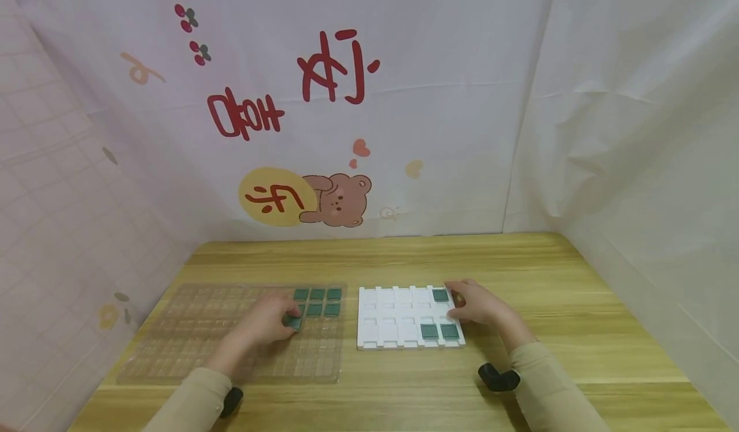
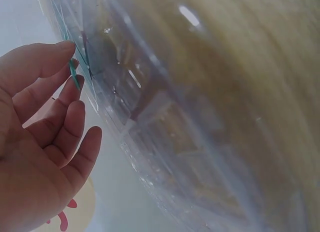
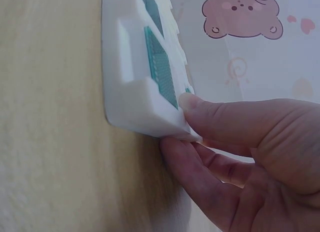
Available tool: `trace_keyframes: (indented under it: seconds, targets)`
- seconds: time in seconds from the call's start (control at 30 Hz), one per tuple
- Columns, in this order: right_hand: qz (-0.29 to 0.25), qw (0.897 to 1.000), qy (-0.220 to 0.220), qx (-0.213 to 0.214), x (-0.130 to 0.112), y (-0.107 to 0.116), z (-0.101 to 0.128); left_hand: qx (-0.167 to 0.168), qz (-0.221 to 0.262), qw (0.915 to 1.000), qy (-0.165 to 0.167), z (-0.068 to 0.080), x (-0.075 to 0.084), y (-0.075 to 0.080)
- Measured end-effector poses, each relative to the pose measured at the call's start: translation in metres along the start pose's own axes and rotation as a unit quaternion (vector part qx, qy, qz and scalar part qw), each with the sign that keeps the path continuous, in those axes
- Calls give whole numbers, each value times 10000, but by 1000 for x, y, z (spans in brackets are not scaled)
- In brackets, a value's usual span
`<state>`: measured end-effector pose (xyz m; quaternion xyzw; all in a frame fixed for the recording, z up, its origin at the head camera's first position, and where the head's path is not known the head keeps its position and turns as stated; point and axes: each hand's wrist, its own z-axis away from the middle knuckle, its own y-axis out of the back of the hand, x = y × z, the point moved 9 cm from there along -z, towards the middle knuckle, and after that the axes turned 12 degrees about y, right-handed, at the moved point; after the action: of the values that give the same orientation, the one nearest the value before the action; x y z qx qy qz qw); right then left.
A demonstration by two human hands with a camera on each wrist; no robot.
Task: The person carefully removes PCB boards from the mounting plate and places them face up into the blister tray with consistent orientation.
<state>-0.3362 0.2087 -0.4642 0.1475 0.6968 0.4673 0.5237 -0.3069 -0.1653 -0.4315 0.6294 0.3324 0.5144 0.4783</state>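
Left hand (image 1: 267, 319) lies on the clear plastic tray (image 1: 173, 336), fingers curled, grip closed in a pinch on one green chip (image 1: 294, 322) at the fingertips. Left wrist view confirms: thin green edge of the chip (image 2: 74, 74) caught between thumb and fingers, tray wall (image 2: 165, 132) right against the fingertips. Just beyond the grip, toward the tray's far right corner, five more green chips (image 1: 317, 302) sit in two rows in their pockets. Rest of the clear tray runs away to the left of the hand.

Right hand (image 1: 479, 305) rests at the right edge of the white tray (image 1: 392, 319), thumb and fingers curled round the far right corner. Right wrist view: thumb tip on the top rim, fingers beneath the white tray's edge (image 3: 135, 102), grip closed lightly on that corner. One green chip (image 1: 441, 295) sits seated in the pocket directly beside the fingertips; two more (image 1: 439, 331) sit in the near row, just left of the wrist.

Both trays lie flat on the wooden worktop (image 1: 577, 303), side by side, a narrow gap between them. Printed cloth backdrop (image 1: 346, 98) behind.
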Motion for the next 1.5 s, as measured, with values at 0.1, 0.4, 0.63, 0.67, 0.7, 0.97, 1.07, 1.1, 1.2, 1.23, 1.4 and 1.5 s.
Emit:
trace_keyframes:
  seconds: [0.1,0.4,0.63,0.67,0.7,0.97,1.07,1.1,1.2,1.23,1.4,1.5]
  targets:
    - [44,10000,54,-4,0,0,0,5,26,10000,71,0,-1,0]
    - [10,10000,18,-6,1,0,-1,-30,75,9999,63,2,0,2]
    - [-59,10000,41,8,1,0,-1,-29,57,10000,71,2,-1,1]
    - [-75,10000,34,10,1,0,-1,-37,56,10000,65,2,-2,1]
    - [-93,10000,26,12,1,0,-1,-49,60,10000,43,2,-2,0]
    - [-66,10000,20,17,1,0,0,-81,154,9997,-149,3,-3,-1]
    - [-31,10000,36,12,1,0,-1,0,183,9994,-300,5,-2,1]
    - [-20,10000,39,10,1,0,-1,25,202,9993,-326,6,-1,3]
    - [-2,10000,42,12,1,0,-1,71,255,9992,-286,8,-2,6]
    - [1,10000,39,13,1,0,-1,67,274,9993,-227,8,-2,7]
    - [73,10000,40,9,0,0,0,94,339,9993,-107,13,-1,13]
    - [60,10000,20,2,0,0,0,129,442,9989,-90,15,1,16]
